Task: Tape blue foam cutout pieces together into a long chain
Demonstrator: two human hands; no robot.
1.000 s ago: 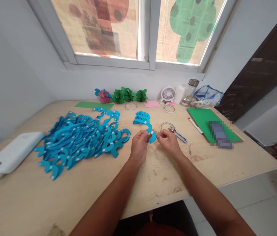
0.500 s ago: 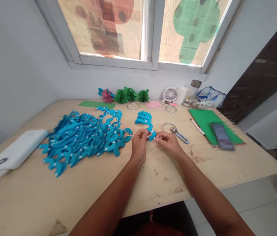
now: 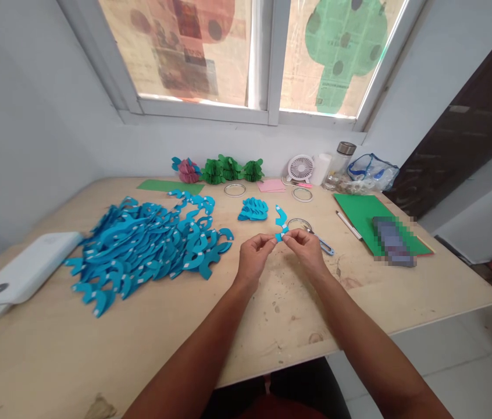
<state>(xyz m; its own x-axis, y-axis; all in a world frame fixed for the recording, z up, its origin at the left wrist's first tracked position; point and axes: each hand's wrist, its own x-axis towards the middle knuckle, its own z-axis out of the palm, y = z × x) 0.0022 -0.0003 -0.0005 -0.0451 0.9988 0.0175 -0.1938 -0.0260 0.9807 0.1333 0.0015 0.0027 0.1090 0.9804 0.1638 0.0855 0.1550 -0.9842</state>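
Note:
Between my two hands is a wavy blue paper piece [image 3: 281, 217] with small white patches, its free end pointing away from me. My left hand [image 3: 255, 256] pinches its near end from the left. From the right, the fingers of my right hand [image 3: 305, 247] close on the same piece, partly hiding it. A small stack of similar blue cutouts [image 3: 253, 209] lies just beyond my left hand. Farther left spreads a large heap of blue paper cutouts [image 3: 141, 244], many with white patches. Blue-handled thread snips [image 3: 327, 247] and a tape roll [image 3: 300, 224] lie beside my right hand, partly covered.
A white power bank [image 3: 28, 267] with a cable lies at the left. Green paper [image 3: 355, 212], a white pen [image 3: 349, 225] and a blurred phone-like object [image 3: 392, 240] are at the right. Green paper ornaments [image 3: 231, 169], a small fan [image 3: 300, 169] and a bottle [image 3: 344, 157] line the wall.
Both hands have moved slightly right, away from the small stack, with the blue paper piece. More of the piece now shows beyond the fingers, and my right hand covers part of the snips.

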